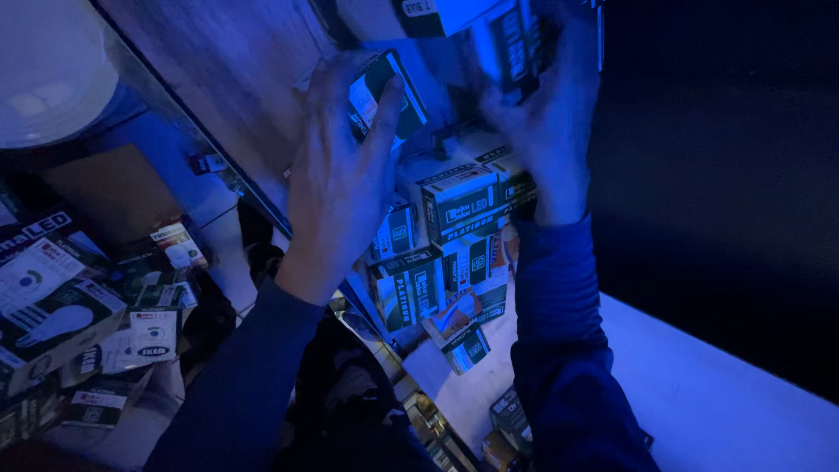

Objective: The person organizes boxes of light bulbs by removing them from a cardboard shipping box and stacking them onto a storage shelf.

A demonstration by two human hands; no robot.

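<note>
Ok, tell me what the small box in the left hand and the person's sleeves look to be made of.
Small box: apparently printed cardboard with a slightly glossy finish; it has sharp folded edges and flat panels that catch the blue light. The left hand grips it.
Sleeves: seemingly soft matte fabric, perhaps knit or fleece; they wrinkle and give no shine. The dim light leaves the weave unclear.

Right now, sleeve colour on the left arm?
Dark blue, under blue light; the head view shows the left sleeve best.
</note>
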